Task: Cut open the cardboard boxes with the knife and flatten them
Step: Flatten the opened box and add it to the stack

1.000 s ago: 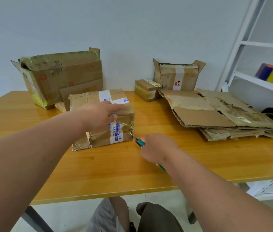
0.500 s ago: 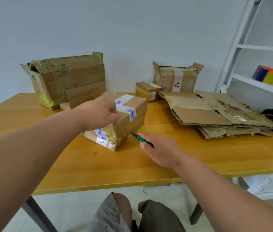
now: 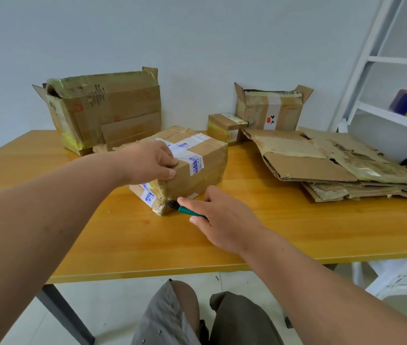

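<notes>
A taped cardboard box (image 3: 204, 163) with white and blue labels stands in the middle of the wooden table (image 3: 132, 235), turned corner-on to me. My left hand (image 3: 147, 161) grips its near top edge, thumb on the side face. My right hand (image 3: 218, 217) holds a green-handled knife (image 3: 185, 209), whose black tip touches the box's near bottom corner.
A large open box (image 3: 105, 108) stands at the back left. A small sealed box (image 3: 224, 128) and an open box (image 3: 272, 110) stand at the back middle. Flattened cardboard (image 3: 322, 165) is stacked at the right, next to a white shelf (image 3: 381, 113). My knees are below the table's front edge.
My left hand has turned the box so that a corner faces me. My right hand has brought the knife forward from the table to the box's near bottom corner.
</notes>
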